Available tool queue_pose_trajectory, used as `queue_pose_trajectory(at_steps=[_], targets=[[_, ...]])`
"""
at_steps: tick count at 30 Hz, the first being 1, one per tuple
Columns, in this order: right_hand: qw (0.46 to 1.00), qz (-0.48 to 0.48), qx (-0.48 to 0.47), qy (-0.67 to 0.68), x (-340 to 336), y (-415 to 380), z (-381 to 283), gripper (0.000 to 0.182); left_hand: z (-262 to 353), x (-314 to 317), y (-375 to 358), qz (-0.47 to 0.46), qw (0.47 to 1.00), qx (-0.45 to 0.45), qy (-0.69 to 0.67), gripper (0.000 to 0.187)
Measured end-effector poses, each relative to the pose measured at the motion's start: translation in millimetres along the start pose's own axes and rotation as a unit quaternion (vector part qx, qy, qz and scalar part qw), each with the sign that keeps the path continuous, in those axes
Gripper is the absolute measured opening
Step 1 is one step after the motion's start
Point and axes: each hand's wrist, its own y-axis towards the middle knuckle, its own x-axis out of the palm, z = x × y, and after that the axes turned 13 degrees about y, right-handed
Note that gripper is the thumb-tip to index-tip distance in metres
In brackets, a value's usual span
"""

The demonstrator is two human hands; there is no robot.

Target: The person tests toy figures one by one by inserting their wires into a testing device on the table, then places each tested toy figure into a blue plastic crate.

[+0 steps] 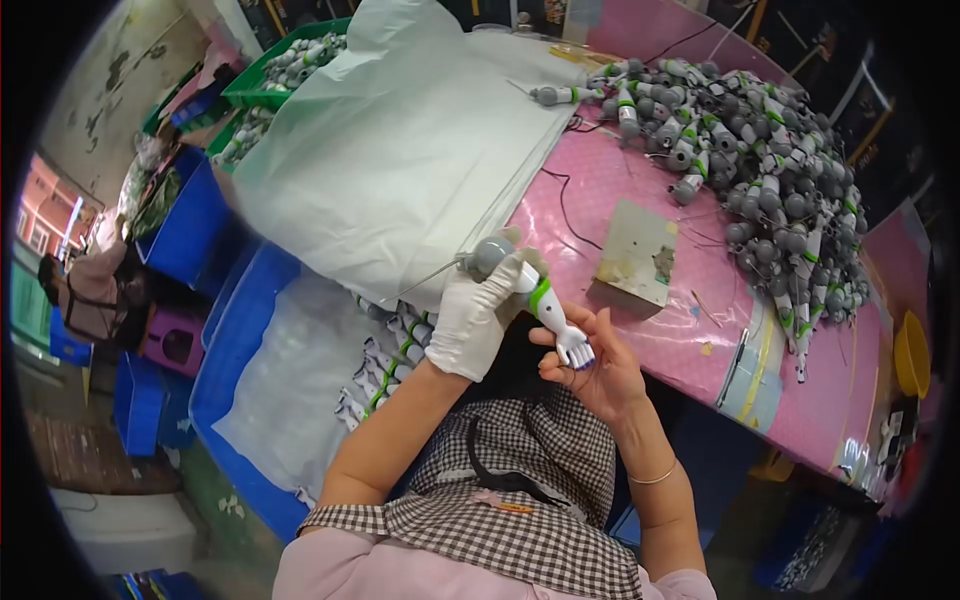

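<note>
A toy doll arm point(546, 307) hangs tilted in front of me, with a grey ball-shaped shoulder, a white and grey limb, a bright green band and a small white hand. My left hand point(472, 322), in a white glove, is closed around its upper part near the ball. A thin wire or pin sticks out leftward from the ball. Bare and curled, my right hand point(603, 372) has its thumb and fingers around the little toy hand. Part of those fingers lies behind the toy.
A large pile of similar toy arms point(760, 150) covers the back right of the pink table point(570, 215). A metal block point(637, 255) sits nearer. White sheeting point(400, 150) spreads leftward. A blue bin point(225, 400) holds more arms; another person point(95, 290) is far left.
</note>
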Motion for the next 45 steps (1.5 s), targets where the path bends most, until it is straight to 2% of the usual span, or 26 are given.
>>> queue_pose_trajectory(at_steps=[2,4,6,7,12,14,16,18,19,20,21,22,23,24,26,27,28,29,30,31,32,34,36,40,42,45], targets=[[0.999,0.009,-0.032,0.016,-4.2,-11.2,-0.2,0.047,-4.3,4.6,5.7,0.074,0.996,-0.011,-0.039,0.043],[0.997,0.018,-0.061,0.035,-12.3,-15.0,3.6,0.046,-7.0,10.3,5.2,0.065,0.996,-0.018,-0.051,0.046],[0.983,-0.109,-0.141,-0.047,-29.9,-8.9,11.8,0.046,-3.4,18.5,1.3,0.040,0.997,-0.029,-0.058,0.049],[0.981,-0.099,-0.167,-0.009,-30.1,-8.1,12.8,0.044,-2.0,22.0,-1.0,0.039,0.997,-0.030,-0.054,0.049],[0.971,-0.110,-0.119,0.173,-40.6,-4.6,0.6,0.041,-1.6,31.9,-8.5,0.002,0.997,0.018,0.074,0.051],[0.969,-0.027,-0.121,0.214,-37.0,-5.6,8.1,0.041,-3.7,34.5,-2.6,0.030,0.994,0.023,0.105,0.048],[0.976,-0.019,-0.130,0.172,-33.0,-6.6,15.6,0.039,-6.4,33.4,5.3,0.112,0.989,-0.005,0.093,0.043],[0.981,-0.063,-0.182,0.033,-30.5,-7.4,23.8,0.039,-15.5,27.4,12.0,0.112,0.990,0.013,0.080,0.043],[0.973,-0.117,-0.194,0.045,-32.7,-6.4,25.7,0.036,-16.6,25.8,13.6,0.080,0.997,-0.009,0.012,0.046],[0.972,-0.117,-0.199,0.046,-31.5,-7.7,25.0,0.036,-17.1,26.1,15.4,0.046,0.997,-0.031,-0.055,0.051],[0.962,-0.109,-0.242,-0.068,-29.2,-10.0,24.4,0.033,-14.4,33.8,13.6,0.015,0.996,-0.042,-0.083,0.062],[0.937,-0.096,-0.282,-0.181,-28.0,-12.1,24.3,0.031,-9.0,40.3,10.7,0.011,0.996,-0.046,-0.080,0.062],[0.891,-0.089,-0.334,-0.295,-27.2,-10.7,22.4,0.034,-3.0,46.6,7.5,-0.014,0.992,-0.074,-0.105,0.065],[0.890,-0.084,-0.340,-0.291,-25.6,-12.0,18.7,0.034,1.0,51.0,5.2,-0.038,0.986,-0.103,-0.129,0.069],[0.726,-0.104,-0.378,-0.565,-17.2,-19.2,10.1,0.034,1.6,48.6,5.3,-0.024,0.985,-0.129,-0.114,0.069],[0.706,-0.097,-0.370,-0.596,-9.4,-23.4,7.4,0.034,-1.2,40.6,5.8,-0.051,0.983,-0.125,-0.123,0.068],[0.708,-0.089,-0.373,-0.593,-0.9,-30.2,1.8,0.034,-2.3,39.1,5.4,-0.076,0.980,-0.121,-0.136,0.067],[0.725,-0.048,-0.360,-0.585,6.4,-38.6,-6.2,0.032,-2.5,42.3,4.6,-0.017,0.983,-0.141,-0.112,0.066],[0.741,-0.008,-0.344,-0.577,7.8,-44.2,-13.8,0.029,-4.6,41.9,3.9,-0.017,0.983,-0.147,-0.112,0.066],[0.764,0.036,-0.354,-0.539,-2.2,-42.8,-20.2,0.016,-6.5,40.2,2.9,-0.039,0.978,-0.162,-0.123,0.066],[0.821,0.103,-0.323,-0.460,-6.7,-45.3,-28.2,0.017,-9.0,40.1,1.3,-0.061,0.973,-0.178,-0.134,0.066],[0.874,0.174,-0.292,-0.348,1.1,-39.5,-50.6,0.030,-16.6,46.2,-3.6,-0.060,0.968,-0.205,-0.130,0.067],[0.910,0.164,-0.324,-0.202,-4.2,-28.0,-61.5,0.031,-26.0,52.0,-7.5,-0.062,0.956,-0.258,-0.121,0.067],[0.908,0.132,-0.384,-0.106,-11.0,-29.1,-69.5,0.028,-45.7,55.2,-12.9,-0.096,0.942,-0.291,-0.138,0.062],[0.922,0.131,-0.362,-0.053,-12.0,-34.7,-70.7,0.025,-49.0,58.9,-16.3,-0.109,0.944,-0.289,-0.114,0.058],[0.936,0.133,-0.321,-0.052,-30.4,-41.7,-87.3,0.025,-53.3,59.1,-21.1,-0.178,0.947,-0.260,0.068,0.052]])
